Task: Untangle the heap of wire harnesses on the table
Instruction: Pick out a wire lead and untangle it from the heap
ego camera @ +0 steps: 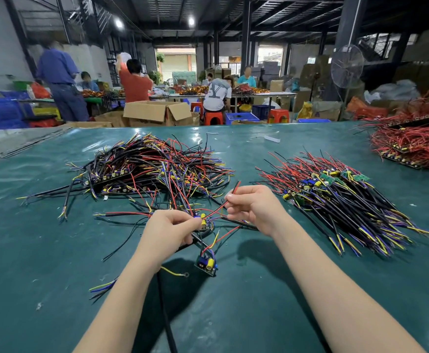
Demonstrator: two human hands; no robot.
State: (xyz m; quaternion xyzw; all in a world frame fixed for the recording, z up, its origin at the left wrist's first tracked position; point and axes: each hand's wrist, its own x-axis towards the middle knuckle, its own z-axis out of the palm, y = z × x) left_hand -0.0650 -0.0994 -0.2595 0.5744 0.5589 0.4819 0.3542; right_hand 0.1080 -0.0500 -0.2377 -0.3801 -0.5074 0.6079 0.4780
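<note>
The only mark close to legible is a large dark figure like a capital Y on the back of a pale shirt [217,94], worn by a person seated far behind the table [259,296]. Any printing on the cardboard boxes [157,112] is too small and blurred to read.

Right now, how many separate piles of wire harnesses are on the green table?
3: a tangled heap left of centre, an aligned pile to its right, a mostly red pile at the far right edge, partly cropped.
</note>
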